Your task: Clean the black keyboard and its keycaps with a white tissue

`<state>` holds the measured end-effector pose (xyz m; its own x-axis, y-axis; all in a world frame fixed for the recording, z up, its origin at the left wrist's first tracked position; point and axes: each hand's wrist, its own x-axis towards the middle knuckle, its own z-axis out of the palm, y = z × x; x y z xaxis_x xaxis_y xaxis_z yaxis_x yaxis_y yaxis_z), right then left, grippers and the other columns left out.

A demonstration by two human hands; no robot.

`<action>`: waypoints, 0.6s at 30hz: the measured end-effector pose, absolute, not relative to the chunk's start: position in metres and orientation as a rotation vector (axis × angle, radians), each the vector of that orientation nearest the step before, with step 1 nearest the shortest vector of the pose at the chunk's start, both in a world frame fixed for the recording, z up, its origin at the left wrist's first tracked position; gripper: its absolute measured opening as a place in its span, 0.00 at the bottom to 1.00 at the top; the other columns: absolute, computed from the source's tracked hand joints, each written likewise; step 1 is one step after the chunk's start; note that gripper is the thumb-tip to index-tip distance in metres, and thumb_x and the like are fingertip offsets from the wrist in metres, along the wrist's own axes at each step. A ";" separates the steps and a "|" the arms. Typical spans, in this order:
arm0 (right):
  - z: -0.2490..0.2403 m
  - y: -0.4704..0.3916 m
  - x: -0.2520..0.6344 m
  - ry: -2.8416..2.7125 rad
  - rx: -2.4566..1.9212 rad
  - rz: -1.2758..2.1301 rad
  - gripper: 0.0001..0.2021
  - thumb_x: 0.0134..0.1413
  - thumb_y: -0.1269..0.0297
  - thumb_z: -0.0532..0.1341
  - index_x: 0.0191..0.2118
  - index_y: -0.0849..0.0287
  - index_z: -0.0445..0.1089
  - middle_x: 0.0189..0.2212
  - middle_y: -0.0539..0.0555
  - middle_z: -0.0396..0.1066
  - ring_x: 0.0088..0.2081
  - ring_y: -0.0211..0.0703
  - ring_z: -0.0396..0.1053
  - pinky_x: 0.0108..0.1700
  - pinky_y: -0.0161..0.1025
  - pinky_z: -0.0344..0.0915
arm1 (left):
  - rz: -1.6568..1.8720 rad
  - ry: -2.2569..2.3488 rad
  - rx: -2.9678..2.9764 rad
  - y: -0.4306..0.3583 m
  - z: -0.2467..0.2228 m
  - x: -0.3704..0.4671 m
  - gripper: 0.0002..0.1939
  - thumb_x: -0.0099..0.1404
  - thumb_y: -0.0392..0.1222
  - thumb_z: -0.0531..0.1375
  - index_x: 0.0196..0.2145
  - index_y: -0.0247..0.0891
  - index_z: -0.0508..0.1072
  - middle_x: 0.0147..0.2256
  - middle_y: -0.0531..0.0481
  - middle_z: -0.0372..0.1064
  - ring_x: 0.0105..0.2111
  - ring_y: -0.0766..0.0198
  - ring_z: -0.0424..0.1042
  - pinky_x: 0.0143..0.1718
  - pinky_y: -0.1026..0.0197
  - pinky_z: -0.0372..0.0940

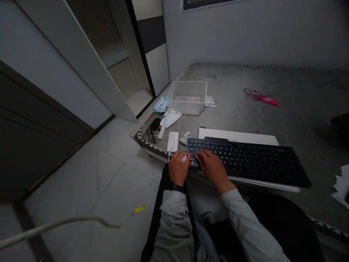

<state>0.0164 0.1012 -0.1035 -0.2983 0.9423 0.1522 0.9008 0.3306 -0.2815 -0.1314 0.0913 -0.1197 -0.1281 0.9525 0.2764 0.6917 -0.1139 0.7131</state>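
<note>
Where the fingers work: at the near left corner of the keyboard (259, 162), both hands close together.
Left hand (178, 168): just beside that corner, thumb and fingertips closed around a small white scrap (184, 158).
Right hand (214, 169): fingers curled, their tips drawn in over the corner; the light is dim there, so I cannot tell whether they have hold of anything.
Keyboard's place: in front of the person, lying on a white board (253, 137) that shows along its far and near sides, on the grey table (226, 91).
Step in hand: by the look of it, close fingertip work on that one corner.
Next move: calls, I judge, for a light, steady touch, with the keyboard held from sliding on the board.
Nearby: a crumpled white wad (185, 138) by the keyboard's left end, then a power strip (172, 142), and a mouse (155, 124) with its wire bunched near the table edge.
Farther back: a clear box (188, 106), a blue packet (161, 104) beside it and a red wrapper (265, 98) off to the right.
In the way: the power strip sits just beyond the left hand, so elbow room on that side looks tight.
</note>
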 end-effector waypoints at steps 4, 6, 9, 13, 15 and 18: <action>-0.104 0.102 0.015 -2.335 -1.676 0.108 0.10 0.64 0.64 0.51 0.41 0.55 0.69 0.38 0.54 0.72 0.30 0.42 0.67 0.33 0.40 0.54 | 1.085 1.847 1.834 0.091 -0.119 -0.130 0.06 0.65 0.39 0.59 0.35 0.39 0.76 0.34 0.49 0.72 0.37 0.63 0.72 0.42 0.61 0.65; -0.104 0.101 0.014 -2.330 -1.682 0.100 0.10 0.64 0.65 0.51 0.41 0.56 0.69 0.38 0.54 0.73 0.30 0.42 0.67 0.34 0.40 0.53 | 1.071 1.861 1.842 0.091 -0.119 -0.130 0.06 0.65 0.39 0.58 0.34 0.39 0.76 0.34 0.49 0.72 0.37 0.63 0.72 0.41 0.61 0.65; -0.102 0.099 0.010 -2.300 -1.718 0.103 0.11 0.65 0.66 0.50 0.40 0.57 0.69 0.37 0.55 0.73 0.32 0.43 0.68 0.34 0.41 0.52 | 1.045 1.896 1.844 0.091 -0.121 -0.129 0.06 0.65 0.40 0.58 0.34 0.40 0.76 0.34 0.49 0.72 0.36 0.63 0.72 0.40 0.61 0.65; -0.095 0.092 0.002 -2.223 -1.841 0.049 0.12 0.65 0.64 0.49 0.38 0.57 0.70 0.37 0.56 0.73 0.31 0.44 0.68 0.33 0.42 0.51 | 1.040 1.932 1.835 0.090 -0.122 -0.126 0.06 0.64 0.39 0.59 0.34 0.40 0.76 0.34 0.50 0.73 0.35 0.64 0.72 0.40 0.62 0.64; -0.093 0.089 -0.003 -2.201 -1.884 0.018 0.12 0.65 0.65 0.49 0.38 0.57 0.69 0.36 0.56 0.73 0.31 0.45 0.68 0.33 0.42 0.50 | 1.043 1.958 1.824 0.089 -0.123 -0.125 0.06 0.63 0.39 0.59 0.34 0.40 0.76 0.33 0.50 0.73 0.35 0.64 0.72 0.39 0.62 0.64; -0.093 0.088 -0.008 -2.205 -1.905 -0.005 0.11 0.64 0.66 0.49 0.38 0.59 0.69 0.35 0.58 0.73 0.32 0.47 0.69 0.34 0.43 0.50 | 1.038 2.014 1.805 0.089 -0.124 -0.122 0.06 0.63 0.38 0.59 0.33 0.41 0.77 0.33 0.50 0.74 0.34 0.64 0.73 0.37 0.62 0.64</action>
<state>-0.0081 0.0876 -0.0931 -0.1303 0.9763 0.1728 0.9771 0.1560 -0.1447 -0.1221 0.0885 -0.1236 -0.2052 0.9404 0.2713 0.7667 -0.0179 0.6418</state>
